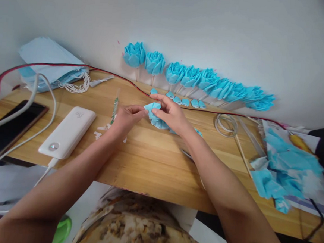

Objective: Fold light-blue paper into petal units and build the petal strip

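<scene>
Between my hands, a little above the wooden table, is a partly formed blue fabric flower with layered, pleated petals. The thumb and fingertips of my left hand pinch its left edge, where a lighter blue petal sticks out. My right hand grips the flower from the right, thumb on its front and fingers curled behind. Just beyond my right hand lie several small folded blue petals in a row. More blue pieces show partly under my right wrist. A row of blue flowers on sticks leans against the wall.
At left are a pack of face masks, a phone and a white power bank with a cable. Right of my arm lie a tape roll, a thin stick and blue scraps. A red-black wire crosses behind.
</scene>
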`<state>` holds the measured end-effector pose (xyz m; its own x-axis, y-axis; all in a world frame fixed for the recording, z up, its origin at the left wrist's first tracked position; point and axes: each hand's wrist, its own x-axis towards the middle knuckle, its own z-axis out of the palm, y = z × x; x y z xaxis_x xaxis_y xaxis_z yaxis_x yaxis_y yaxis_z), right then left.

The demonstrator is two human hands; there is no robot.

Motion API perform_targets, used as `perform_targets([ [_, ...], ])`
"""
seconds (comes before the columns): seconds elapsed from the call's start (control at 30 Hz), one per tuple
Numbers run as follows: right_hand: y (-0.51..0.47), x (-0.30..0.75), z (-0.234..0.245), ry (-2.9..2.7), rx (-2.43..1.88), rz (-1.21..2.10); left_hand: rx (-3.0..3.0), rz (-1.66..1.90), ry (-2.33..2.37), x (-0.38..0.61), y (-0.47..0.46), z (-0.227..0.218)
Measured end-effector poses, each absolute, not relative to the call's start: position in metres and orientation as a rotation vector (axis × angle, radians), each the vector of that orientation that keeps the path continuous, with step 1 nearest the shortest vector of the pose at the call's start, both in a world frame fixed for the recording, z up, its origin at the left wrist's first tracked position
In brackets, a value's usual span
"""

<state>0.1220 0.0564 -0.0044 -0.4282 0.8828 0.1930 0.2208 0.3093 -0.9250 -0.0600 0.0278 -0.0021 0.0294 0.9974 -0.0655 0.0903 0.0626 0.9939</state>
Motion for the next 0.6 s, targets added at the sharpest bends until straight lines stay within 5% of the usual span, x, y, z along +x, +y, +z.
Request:
perform_targets([
  [0.6,0.0597,0.1263,-0.0011,-1.836,-1.008,1.103,1.249,1.1,1.179,-0.0614,0.0291,-0.002],
])
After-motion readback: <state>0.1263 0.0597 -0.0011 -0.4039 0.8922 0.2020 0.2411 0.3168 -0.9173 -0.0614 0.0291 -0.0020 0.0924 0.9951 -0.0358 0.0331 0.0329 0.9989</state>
